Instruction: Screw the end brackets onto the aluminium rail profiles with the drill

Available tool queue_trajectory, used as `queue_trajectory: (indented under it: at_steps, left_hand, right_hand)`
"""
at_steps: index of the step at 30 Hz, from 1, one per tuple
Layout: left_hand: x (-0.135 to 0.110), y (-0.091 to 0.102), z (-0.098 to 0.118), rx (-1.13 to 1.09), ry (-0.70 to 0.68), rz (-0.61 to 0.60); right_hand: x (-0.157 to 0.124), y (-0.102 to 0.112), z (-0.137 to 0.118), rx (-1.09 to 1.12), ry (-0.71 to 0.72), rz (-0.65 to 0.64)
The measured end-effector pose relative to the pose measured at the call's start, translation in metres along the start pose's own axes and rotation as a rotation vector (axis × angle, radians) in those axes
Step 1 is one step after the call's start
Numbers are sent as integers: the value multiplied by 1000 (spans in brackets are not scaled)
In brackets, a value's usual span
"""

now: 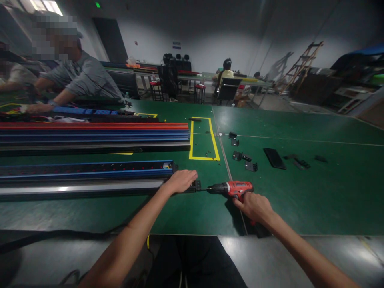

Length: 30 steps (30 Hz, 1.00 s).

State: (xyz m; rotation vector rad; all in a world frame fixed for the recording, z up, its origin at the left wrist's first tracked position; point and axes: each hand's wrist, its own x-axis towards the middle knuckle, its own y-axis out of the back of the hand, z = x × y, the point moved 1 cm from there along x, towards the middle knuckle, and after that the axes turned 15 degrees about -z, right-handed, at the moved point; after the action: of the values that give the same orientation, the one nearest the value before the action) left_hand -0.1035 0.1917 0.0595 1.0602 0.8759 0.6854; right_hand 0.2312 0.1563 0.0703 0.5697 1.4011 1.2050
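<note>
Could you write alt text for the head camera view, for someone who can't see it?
A right hand grips a red drill, its bit pointing at the end of a long silver bar, where the left hand rests. Small black brackets lie beyond on the green table; at left, a person in a grey shirt works.

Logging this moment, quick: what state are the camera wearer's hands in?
Left hand: over the silver bar's end; whether gripping cannot be told.
Right hand: closed, holding the red drill.
</note>
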Motion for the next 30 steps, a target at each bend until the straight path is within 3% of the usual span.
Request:
queue_trajectory:
  at_steps: [8,30]
  left_hand:
    - [0,0,0,0,1,0]
    - [0,-1,-1,8,9,-11]
  right_hand:
    - [2,-6,5,-20,79,-22]
    - [0,-1,-1,-42,-19,-30]
